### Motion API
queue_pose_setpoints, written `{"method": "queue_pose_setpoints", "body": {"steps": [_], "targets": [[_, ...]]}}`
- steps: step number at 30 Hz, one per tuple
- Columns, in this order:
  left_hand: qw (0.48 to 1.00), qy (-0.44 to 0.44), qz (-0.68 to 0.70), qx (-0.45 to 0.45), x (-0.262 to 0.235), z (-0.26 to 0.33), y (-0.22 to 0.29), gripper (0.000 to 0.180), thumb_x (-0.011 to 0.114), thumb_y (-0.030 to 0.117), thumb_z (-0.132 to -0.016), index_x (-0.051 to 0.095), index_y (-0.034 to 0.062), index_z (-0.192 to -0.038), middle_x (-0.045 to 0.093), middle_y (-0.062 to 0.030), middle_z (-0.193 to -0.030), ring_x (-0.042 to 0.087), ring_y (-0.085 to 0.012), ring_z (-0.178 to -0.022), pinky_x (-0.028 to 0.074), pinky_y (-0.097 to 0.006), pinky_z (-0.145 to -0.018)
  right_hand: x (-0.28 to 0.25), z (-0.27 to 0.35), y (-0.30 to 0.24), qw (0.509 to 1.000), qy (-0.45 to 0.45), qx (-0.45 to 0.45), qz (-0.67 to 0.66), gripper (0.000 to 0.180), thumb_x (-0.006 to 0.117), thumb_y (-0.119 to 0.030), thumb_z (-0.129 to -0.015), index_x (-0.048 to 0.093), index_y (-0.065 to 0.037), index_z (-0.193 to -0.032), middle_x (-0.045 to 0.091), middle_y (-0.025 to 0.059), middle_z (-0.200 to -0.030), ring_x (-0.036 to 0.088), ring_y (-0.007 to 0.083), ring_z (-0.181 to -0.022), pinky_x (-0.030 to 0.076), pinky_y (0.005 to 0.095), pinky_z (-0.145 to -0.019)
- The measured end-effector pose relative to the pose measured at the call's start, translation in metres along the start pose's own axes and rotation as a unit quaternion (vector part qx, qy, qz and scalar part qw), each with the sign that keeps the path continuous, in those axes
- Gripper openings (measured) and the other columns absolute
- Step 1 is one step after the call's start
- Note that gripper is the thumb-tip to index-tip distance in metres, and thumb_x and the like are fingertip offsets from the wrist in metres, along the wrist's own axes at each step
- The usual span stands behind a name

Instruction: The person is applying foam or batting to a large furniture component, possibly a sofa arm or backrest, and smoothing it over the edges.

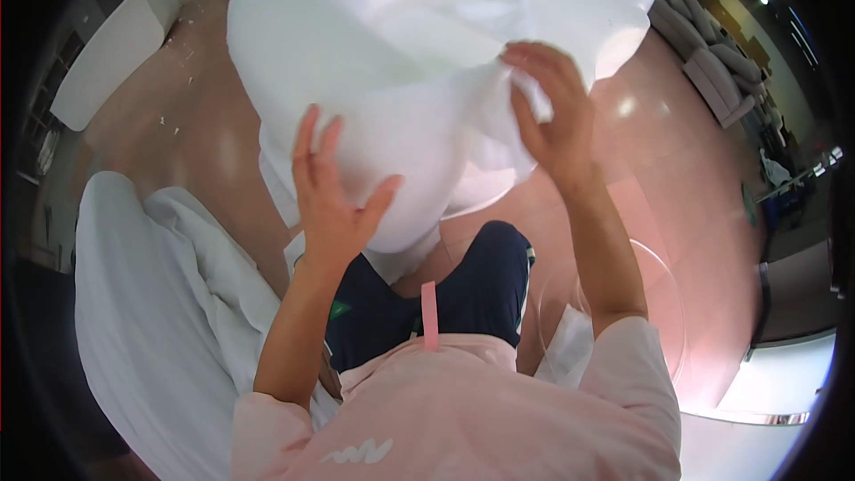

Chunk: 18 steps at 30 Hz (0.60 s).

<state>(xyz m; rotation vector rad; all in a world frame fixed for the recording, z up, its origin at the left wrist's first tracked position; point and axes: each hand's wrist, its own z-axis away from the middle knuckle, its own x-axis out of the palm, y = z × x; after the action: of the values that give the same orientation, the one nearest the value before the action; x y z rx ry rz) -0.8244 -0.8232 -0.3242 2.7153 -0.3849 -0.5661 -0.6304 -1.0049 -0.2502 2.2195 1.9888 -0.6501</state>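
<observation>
A large sheet of soft white padding (383,44) is draped over a bulky, rounded form in front of me. My left hand (337,191) is against its near left side, with fingers and thumb spread. On the right, my right hand (557,111) is bent over a raised fold of the padding, which it seems to pinch between thumb and fingertips. Beyond that fold lies a paler, wrinkled white area (485,9). What sits under the padding is hidden. Slight blur softens the right fingertips.
A heap of white fabric (169,303) lies at my left. A clear hoop-like rim (681,303) and a white scrap (570,343) are by my right side. Grey sofas (717,80) stand far right, a white curved panel (116,53) far left. Small scraps dot the tiled floor (209,125).
</observation>
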Motion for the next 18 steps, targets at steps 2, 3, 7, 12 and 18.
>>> {"method": "queue_pose_setpoints", "body": {"steps": [2, 3, 7, 12, 18], "targets": [[0.991, -0.089, -0.099, 0.026, 0.007, -0.003, -0.004, 0.039, 0.073, 0.011, -0.081, 0.059, 0.0027, -0.116, 0.052, -0.0182, -0.135, 0.051, -0.0357, -0.123, 0.037, -0.051, -0.107, 0.008, 0.004, -0.034, 0.992, -0.096, -0.083, -0.018, 0.029, 0.073, -0.004, -0.079, 0.07, -0.007, -0.108, 0.065, 0.0127, -0.118, 0.061, 0.0282, -0.112, 0.052, 0.0381, -0.09], [0.992, -0.067, -0.093, 0.062, 0.013, 0.001, -0.009, 0.022, 0.073, 0.011, -0.081, 0.064, 0.0046, -0.099, 0.06, -0.0124, -0.124, 0.056, -0.0322, -0.116, 0.039, -0.053, -0.106, 0.008, 0.003, -0.033, 0.991, -0.092, -0.092, -0.02, 0.029, 0.073, -0.004, -0.079, 0.07, -0.007, -0.108, 0.065, 0.0127, -0.118, 0.061, 0.0282, -0.112, 0.052, 0.0381, -0.09], [0.992, -0.054, 0.006, 0.117, 0.006, 0.026, -0.021, 0.017, 0.072, 0.01, -0.082, 0.063, 0.0052, -0.096, 0.063, -0.0112, -0.119, 0.058, -0.0334, -0.115, 0.04, -0.053, -0.104, 0.006, 0.022, -0.013, 0.967, -0.163, -0.183, 0.067, 0.037, 0.071, -0.003, -0.075, 0.069, -0.007, -0.111, 0.068, 0.0092, -0.105, 0.065, 0.0301, -0.098, 0.053, 0.0385, -0.08], [0.996, -0.027, -0.017, 0.077, 0.0, 0.034, 0.001, 0.035, 0.074, 0.02, -0.082, 0.062, 0.0053, -0.111, 0.056, -0.0147, -0.133, 0.052, -0.0379, -0.124, 0.038, -0.055, -0.106, -0.041, 0.064, -0.03, 0.958, -0.271, -0.086, 0.032, 0.036, 0.067, -0.001, -0.073, 0.067, -0.007, -0.108, 0.066, 0.0062, -0.084, 0.062, 0.0243, -0.065, 0.049, 0.0356, -0.055], [0.969, -0.162, -0.148, 0.118, 0.023, 0.011, -0.002, 0.042, 0.064, 0.014, -0.083, 0.06, 0.007, -0.124, 0.054, -0.0131, -0.138, 0.049, -0.0362, -0.129, 0.032, -0.056, -0.111, -0.017, 0.11, -0.031, 0.945, -0.327, 0.011, -0.015, 0.03, 0.07, -0.006, -0.077, 0.066, -0.007, -0.106, 0.061, 0.0053, -0.075, 0.06, 0.0251, -0.062, 0.048, 0.0358, -0.056]]}}
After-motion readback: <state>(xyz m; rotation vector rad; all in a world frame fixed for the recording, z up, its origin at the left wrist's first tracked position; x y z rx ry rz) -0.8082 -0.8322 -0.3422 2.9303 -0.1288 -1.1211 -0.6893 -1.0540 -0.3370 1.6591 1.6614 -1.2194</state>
